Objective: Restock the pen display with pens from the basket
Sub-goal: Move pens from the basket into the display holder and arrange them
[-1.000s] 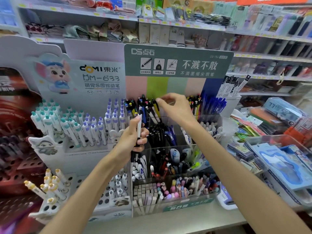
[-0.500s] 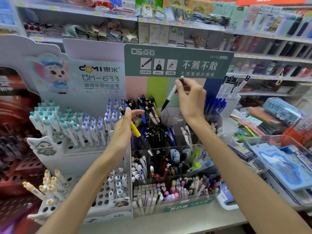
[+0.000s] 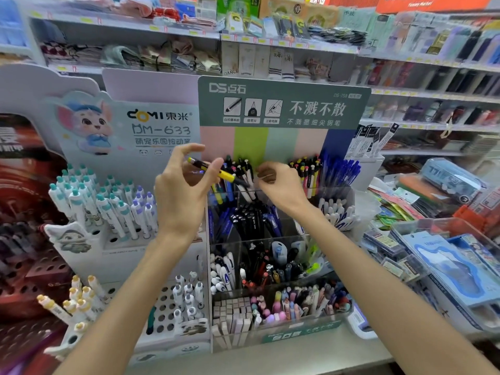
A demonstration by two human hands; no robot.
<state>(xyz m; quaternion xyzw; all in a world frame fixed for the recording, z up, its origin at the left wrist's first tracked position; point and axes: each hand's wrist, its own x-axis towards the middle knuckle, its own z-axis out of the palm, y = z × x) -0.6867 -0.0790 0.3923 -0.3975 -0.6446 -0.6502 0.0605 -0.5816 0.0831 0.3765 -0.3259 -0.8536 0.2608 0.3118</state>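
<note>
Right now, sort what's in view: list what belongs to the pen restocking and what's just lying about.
Job:
- yellow-barrelled pen, held in left hand
- right hand, at the top pen row
- clear tiered pen display

Lying about:
- white pen stand with teal- and purple-capped pens
- blue blister packs
- folded socks on the shelf

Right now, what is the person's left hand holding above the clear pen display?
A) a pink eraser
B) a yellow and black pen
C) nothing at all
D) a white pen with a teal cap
B: the left hand pinches a yellow and black pen between thumb and fingers, lying slantwise above the clear plastic pen display.
</note>
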